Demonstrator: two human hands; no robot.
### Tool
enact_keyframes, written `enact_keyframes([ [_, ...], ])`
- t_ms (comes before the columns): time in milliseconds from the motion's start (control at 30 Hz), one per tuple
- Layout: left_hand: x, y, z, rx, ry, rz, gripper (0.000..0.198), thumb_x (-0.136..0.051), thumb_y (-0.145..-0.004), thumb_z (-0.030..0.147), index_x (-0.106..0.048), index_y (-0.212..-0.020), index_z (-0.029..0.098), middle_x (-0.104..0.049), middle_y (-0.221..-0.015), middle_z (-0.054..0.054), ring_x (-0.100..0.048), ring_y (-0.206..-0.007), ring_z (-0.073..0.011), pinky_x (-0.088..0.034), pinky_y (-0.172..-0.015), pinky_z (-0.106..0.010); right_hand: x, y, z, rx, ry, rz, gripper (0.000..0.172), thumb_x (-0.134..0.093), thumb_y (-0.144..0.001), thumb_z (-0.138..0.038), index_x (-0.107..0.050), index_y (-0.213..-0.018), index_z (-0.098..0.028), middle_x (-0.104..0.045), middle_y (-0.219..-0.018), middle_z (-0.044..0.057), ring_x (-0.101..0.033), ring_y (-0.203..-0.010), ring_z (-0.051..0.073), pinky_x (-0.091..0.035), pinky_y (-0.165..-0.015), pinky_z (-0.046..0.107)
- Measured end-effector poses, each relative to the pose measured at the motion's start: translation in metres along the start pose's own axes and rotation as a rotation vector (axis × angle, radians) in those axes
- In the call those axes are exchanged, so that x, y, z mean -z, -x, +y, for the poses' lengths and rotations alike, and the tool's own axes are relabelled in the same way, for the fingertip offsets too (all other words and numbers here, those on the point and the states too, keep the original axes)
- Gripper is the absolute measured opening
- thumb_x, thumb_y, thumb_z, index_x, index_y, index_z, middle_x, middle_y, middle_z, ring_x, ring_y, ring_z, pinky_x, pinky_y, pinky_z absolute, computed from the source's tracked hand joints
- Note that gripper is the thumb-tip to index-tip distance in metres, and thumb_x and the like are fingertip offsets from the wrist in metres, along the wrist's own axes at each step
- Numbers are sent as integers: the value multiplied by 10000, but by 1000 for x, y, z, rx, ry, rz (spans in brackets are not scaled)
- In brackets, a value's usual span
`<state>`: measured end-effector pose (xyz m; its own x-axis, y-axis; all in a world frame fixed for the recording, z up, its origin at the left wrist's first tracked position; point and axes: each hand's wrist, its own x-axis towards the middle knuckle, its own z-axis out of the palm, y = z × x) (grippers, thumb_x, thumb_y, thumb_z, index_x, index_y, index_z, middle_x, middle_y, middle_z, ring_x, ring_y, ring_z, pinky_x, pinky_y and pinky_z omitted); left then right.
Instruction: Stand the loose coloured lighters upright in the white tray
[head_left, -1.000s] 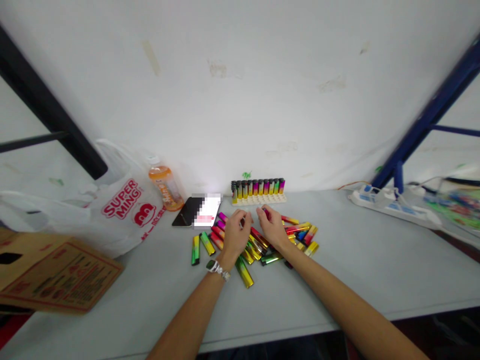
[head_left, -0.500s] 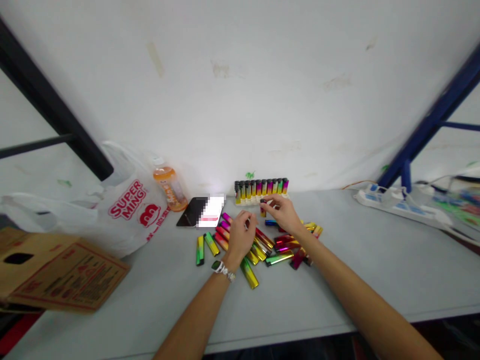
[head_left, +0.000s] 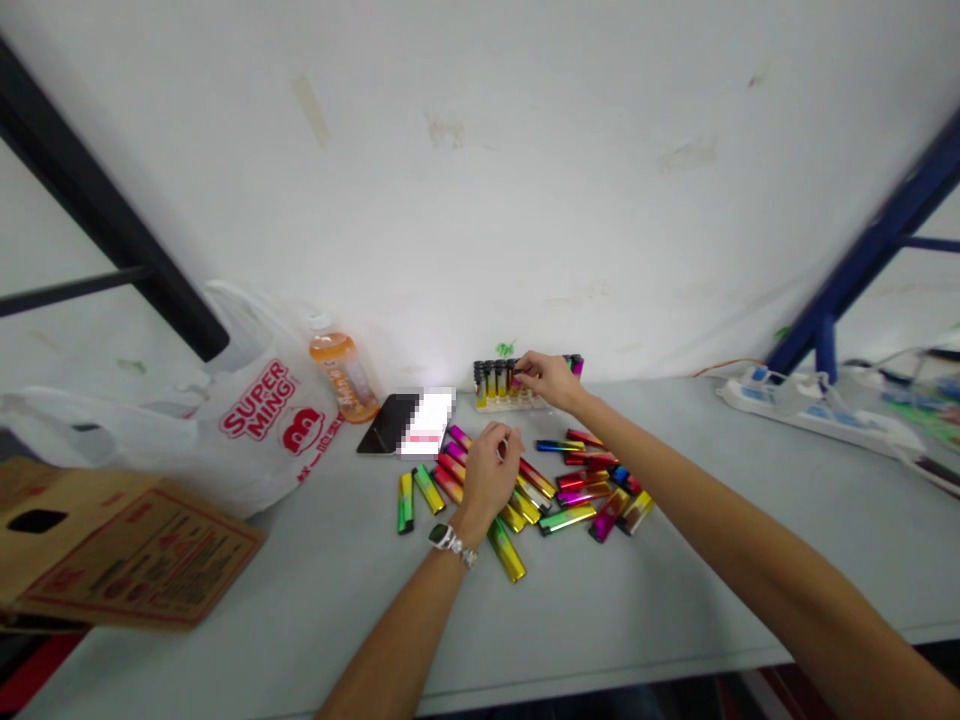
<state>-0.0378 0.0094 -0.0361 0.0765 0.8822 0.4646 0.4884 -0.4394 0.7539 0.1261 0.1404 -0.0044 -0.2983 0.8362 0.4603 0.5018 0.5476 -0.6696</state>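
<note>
Right hand (head_left: 551,380) pinches lighter (head_left: 517,379) at rack (head_left: 491,403); left hand (head_left: 491,475) curls over pile (head_left: 577,492) before rack, we cannot tell grip.

White scuffed wall (head_left: 480,180), pale grey table (head_left: 712,560), blue frame (head_left: 862,260), black frame (head_left: 112,230)

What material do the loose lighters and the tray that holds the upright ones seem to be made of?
Loose lighters: glossy, mirror-like colour gradients with bright glints, so probably metallic-coated shells; metal or plastic underneath cannot be told. Tray: pale cream, matte, likely plastic.
</note>
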Motion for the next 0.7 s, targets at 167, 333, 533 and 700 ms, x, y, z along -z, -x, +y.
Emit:
enact_keyframes([
  [167,0,1,-1,3,6,-4,346,-425,-955,348,-569,-687,185,-555,-713,-7,-534,-683,-137,-393,-659,-271,0,-11,4,79,125,-17,131,-649,-786,-193,-690,-908,-167,-714,-789,22,-609,-688,147,-455,-703,275],
  [333,0,1,0,4,3,-9,338,-427,-952,340,-567,-687,185,-554,-708,-5,-533,-679,-139,-394,-664,-273,3,-16,5,109,158,-24,112,-659,-778,-177,-708,-878,-160,-688,-784,29,-602,-696,149,-453,-721,277],
  [533,0,0,-1,0,10,-11,336,-436,-948,334,-568,-677,186,-553,-707,-5,-533,-676,-136,-397,-665,-271,11,-20,2,174,224,-22,84,-665,-758,-139,-735,-801,-157,-646,-796,50,-580,-681,152,-454,-715,286],
  [700,0,1,0,2,13,-16,339,-430,-951,341,-569,-685,184,-551,-708,-5,-530,-682,-138,-391,-676,-275,16,-25,1,197,272,-68,122,-643,-773,-141,-762,-788,-165,-663,-785,58,-585,-686,162,-448,-708,287],
])
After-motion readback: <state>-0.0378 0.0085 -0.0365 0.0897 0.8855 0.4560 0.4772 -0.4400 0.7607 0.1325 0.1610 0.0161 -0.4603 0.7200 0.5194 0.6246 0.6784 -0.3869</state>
